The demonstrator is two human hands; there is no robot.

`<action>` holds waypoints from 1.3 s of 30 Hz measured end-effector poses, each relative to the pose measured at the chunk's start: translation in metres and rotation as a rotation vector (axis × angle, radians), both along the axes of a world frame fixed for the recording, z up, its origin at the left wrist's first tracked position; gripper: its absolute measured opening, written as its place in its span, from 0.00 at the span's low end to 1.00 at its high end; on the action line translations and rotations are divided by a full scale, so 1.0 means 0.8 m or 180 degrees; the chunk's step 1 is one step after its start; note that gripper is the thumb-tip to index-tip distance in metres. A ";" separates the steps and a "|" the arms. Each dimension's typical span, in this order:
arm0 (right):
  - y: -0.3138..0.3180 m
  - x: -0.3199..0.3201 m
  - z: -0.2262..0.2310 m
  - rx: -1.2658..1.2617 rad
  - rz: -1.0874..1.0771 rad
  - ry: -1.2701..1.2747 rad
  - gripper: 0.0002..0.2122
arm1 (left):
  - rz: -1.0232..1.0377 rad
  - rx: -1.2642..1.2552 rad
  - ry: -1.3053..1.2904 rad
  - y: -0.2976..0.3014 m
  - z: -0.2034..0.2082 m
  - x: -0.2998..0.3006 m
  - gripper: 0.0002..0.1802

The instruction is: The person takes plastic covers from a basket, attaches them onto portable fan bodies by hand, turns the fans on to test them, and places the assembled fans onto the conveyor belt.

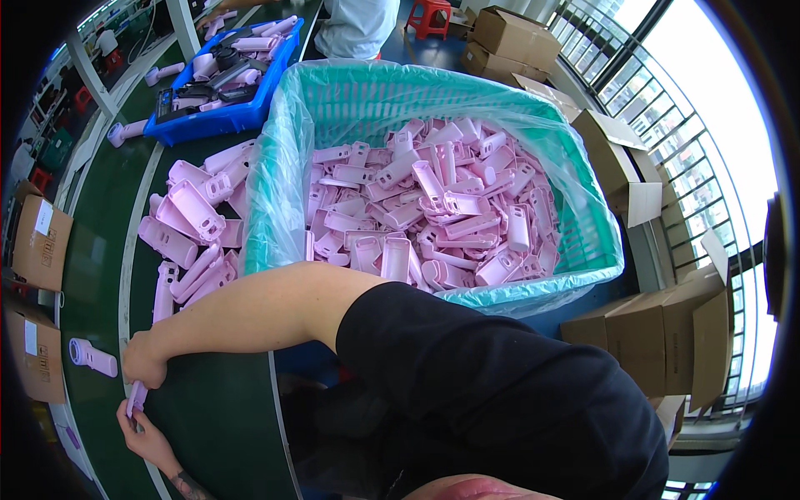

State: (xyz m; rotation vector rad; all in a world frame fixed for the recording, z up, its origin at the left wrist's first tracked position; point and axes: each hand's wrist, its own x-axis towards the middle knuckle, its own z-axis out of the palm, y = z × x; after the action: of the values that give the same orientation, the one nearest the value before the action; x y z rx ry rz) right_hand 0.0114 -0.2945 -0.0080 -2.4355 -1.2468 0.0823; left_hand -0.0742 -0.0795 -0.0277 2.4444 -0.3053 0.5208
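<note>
On the left, over the green work surface [208, 408], a small lilac plastic shell [136, 400] is between my two hands. My left hand [148, 437] comes from the lower edge and pinches its lower end between thumb and fingers. My right hand [144, 360], at the end of an arm stretched across from the right, is closed at the shell's upper end; its fingertips are mostly hidden. Just left of my right hand lies a lilac handle-shaped housing [93, 357] with a round ring end. Beyond my right forearm, loose pink shells [193, 210] are heaped on the surface.
A large green crate [615, 250], lined with clear plastic, holds many pink shells [450, 200]. Behind the heap stands a blue bin [212, 122] of pink and black parts. Cardboard boxes [650, 342] line the right side; others [42, 242] stand at the left. Another person [357, 29] is at the back.
</note>
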 end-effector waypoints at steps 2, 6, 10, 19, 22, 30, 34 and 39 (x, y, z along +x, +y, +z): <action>-0.003 -0.001 0.003 0.0023 -0.0031 -0.0040 0.13 | -0.0032 -0.0071 0.0037 -0.001 0.001 0.002 0.15; -0.002 -0.014 0.008 0.0043 -0.0064 -0.0012 0.12 | 0.0042 -0.0063 0.0063 0.004 0.002 -0.003 0.15; -0.008 -0.011 0.008 -0.0034 -0.0088 0.0012 0.12 | 0.0008 -0.0060 0.0098 -0.003 0.002 -0.001 0.14; -0.007 -0.016 0.007 0.0036 -0.0224 -0.0042 0.13 | 0.0009 -0.0078 0.0121 0.005 0.000 0.006 0.14; -0.010 -0.015 0.005 -0.0009 -0.0247 -0.0032 0.13 | 0.0033 -0.0008 0.0122 -0.002 0.000 0.006 0.15; -0.014 -0.014 -0.001 -0.0047 -0.0326 -0.0096 0.12 | 0.0077 -0.0510 0.0339 0.008 -0.024 0.029 0.15; 0.010 -0.019 -0.002 0.0063 -0.0229 -0.0063 0.12 | 0.0148 -0.0461 0.0354 0.017 -0.004 0.005 0.15; 0.007 -0.021 -0.006 0.0026 -0.0222 -0.0097 0.12 | 0.0010 -0.0451 0.0195 0.003 0.001 -0.005 0.15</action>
State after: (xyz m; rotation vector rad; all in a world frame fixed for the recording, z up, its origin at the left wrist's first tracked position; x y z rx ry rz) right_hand -0.0058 -0.2890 -0.0131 -2.4792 -1.1715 0.0204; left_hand -0.0782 -0.0774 -0.0269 2.3187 -0.2311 0.4523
